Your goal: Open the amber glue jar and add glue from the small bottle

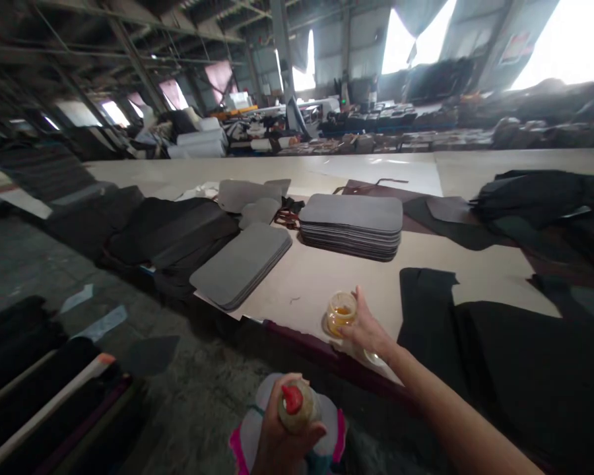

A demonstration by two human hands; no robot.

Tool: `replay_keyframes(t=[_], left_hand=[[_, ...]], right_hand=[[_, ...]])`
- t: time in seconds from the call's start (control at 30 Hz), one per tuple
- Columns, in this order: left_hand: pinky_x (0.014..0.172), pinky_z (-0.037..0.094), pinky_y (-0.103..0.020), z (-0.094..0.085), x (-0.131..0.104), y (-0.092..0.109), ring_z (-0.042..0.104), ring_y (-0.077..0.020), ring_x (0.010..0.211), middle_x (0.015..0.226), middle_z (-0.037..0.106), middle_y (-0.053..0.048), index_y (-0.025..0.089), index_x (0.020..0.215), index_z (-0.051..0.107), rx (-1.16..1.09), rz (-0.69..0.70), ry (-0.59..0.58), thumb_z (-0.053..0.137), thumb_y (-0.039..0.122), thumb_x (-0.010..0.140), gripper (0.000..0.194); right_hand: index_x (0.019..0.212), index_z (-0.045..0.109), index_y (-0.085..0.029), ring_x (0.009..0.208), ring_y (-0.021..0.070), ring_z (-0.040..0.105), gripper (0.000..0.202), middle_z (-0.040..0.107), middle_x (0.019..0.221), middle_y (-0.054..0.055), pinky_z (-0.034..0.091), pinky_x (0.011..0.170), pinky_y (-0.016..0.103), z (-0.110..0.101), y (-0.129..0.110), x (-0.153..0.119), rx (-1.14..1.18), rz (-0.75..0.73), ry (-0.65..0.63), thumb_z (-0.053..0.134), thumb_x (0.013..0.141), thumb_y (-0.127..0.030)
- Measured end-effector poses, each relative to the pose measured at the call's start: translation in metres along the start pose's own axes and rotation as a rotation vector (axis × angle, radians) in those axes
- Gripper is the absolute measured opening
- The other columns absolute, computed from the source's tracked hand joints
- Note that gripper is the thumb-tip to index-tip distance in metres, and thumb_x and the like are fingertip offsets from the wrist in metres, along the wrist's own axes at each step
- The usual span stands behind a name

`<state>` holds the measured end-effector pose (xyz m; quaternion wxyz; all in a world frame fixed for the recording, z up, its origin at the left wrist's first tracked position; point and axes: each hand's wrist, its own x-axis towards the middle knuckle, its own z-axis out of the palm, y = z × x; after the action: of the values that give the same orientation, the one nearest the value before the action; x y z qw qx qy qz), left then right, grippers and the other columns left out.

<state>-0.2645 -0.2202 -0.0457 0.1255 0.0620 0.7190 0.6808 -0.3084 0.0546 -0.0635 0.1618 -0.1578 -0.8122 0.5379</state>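
My right hand reaches out to the near edge of the wide work table and grips a small clear jar with amber liquid in it, which stands on the table. My left hand is low near my body, shut around a squeeze bottle with a red cap. The bottle is held upright above a white and pink thing under it.
A tall stack of grey cut pieces and a lower, slanted stack lie beyond the jar. Black fabric covers the table's right side, more black pieces the left. Rolls of material lie on the floor at left.
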Motion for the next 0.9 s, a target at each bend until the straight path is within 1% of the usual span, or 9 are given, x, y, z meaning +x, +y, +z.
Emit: replay_keyframes(t=[0.1,0.3,0.37,0.4,0.47,0.53,0.63,0.73,0.9], left_hand=[[0.068,0.055,-0.03,0.014,0.003,0.005,0.067,-0.0207,0.079,0.104,0.071,-0.003,0.026,0.113,0.057,-0.028,-0.051,-0.032,0.079,0.02,0.049,0.067],[0.082,0.054,-0.031,0.034,0.009,0.027,0.067,-0.0205,0.088,0.104,0.07,-0.004,0.023,0.114,0.055,0.032,-0.054,-0.07,0.075,0.017,0.053,0.065],[0.08,0.053,-0.03,0.04,0.011,0.034,0.067,-0.0207,0.087,0.099,0.07,-0.003,0.023,0.114,0.055,0.065,-0.045,-0.093,0.076,0.017,0.054,0.065],[0.08,0.053,-0.03,0.043,0.011,0.037,0.067,-0.0208,0.087,0.097,0.069,-0.002,0.023,0.114,0.055,0.078,-0.038,-0.108,0.077,0.016,0.054,0.065],[0.082,0.054,-0.031,0.051,0.013,0.041,0.066,-0.0211,0.088,0.097,0.068,-0.001,0.023,0.112,0.055,0.101,-0.02,-0.14,0.08,0.017,0.054,0.064],[0.086,0.053,-0.032,0.061,0.013,0.044,0.065,-0.0215,0.091,0.098,0.068,-0.001,0.023,0.112,0.055,0.124,-0.003,-0.168,0.082,0.018,0.055,0.063],[0.084,0.053,-0.033,0.079,0.009,0.047,0.065,-0.0218,0.09,0.1,0.069,-0.002,0.023,0.113,0.054,0.145,0.026,-0.212,0.081,0.017,0.059,0.061],[0.078,0.054,-0.032,0.099,-0.001,0.049,0.066,-0.0222,0.087,0.099,0.07,-0.003,0.023,0.111,0.054,0.147,0.069,-0.283,0.079,0.019,0.062,0.055],[0.091,0.05,-0.042,0.122,-0.028,0.041,0.065,-0.0279,0.096,0.103,0.069,-0.006,0.024,0.108,0.06,0.21,0.172,-0.335,0.074,0.025,0.073,0.037]], right_hand=[[0.148,0.041,-0.018,0.132,0.0295,0.047,0.061,0.042,0.148,0.014,0.04,0.112,0.056,-0.006,-0.002,-0.003,-0.018,0.011,-0.041,0.066,0.095,-0.033],[0.145,0.042,-0.016,0.138,0.0319,0.037,0.069,0.037,0.15,0.014,0.033,0.115,0.054,-0.023,-0.031,-0.017,-0.058,-0.011,0.035,0.073,0.086,-0.033],[0.127,0.056,-0.013,0.128,0.0274,0.047,0.048,0.052,0.134,0.012,0.038,0.111,0.046,-0.034,-0.05,-0.036,-0.068,-0.033,0.055,0.068,0.087,-0.036],[0.108,0.063,-0.013,0.115,0.0241,0.054,0.032,0.06,0.116,0.01,0.043,0.104,0.041,-0.04,-0.061,-0.049,-0.069,-0.041,0.053,0.061,0.091,-0.04],[0.081,0.062,-0.015,0.092,0.0181,0.057,0.041,0.061,0.09,0.006,0.046,0.088,0.031,-0.052,-0.085,-0.079,-0.066,-0.053,0.035,0.043,0.1,-0.045],[0.078,0.057,-0.016,0.083,0.0146,0.056,0.039,0.057,0.085,0.004,0.045,0.078,0.025,-0.061,-0.108,-0.109,-0.069,-0.054,0.06,0.044,0.101,-0.045],[0.099,0.064,-0.019,0.08,0.0124,0.056,0.021,0.057,0.088,0.001,0.046,0.071,0.021,-0.064,-0.131,-0.142,-0.098,-0.07,0.101,0.061,0.092,-0.038],[0.115,0.065,-0.022,0.085,0.0133,0.059,0.032,0.058,0.096,0.002,0.049,0.074,0.02,-0.061,-0.138,-0.161,-0.134,-0.059,0.13,0.068,0.085,-0.03],[0.093,0.068,-0.019,0.072,0.0119,0.058,0.013,0.058,0.08,0.0,0.047,0.064,0.018,-0.065,-0.127,-0.189,-0.224,0.063,0.255,0.068,0.085,-0.03]])
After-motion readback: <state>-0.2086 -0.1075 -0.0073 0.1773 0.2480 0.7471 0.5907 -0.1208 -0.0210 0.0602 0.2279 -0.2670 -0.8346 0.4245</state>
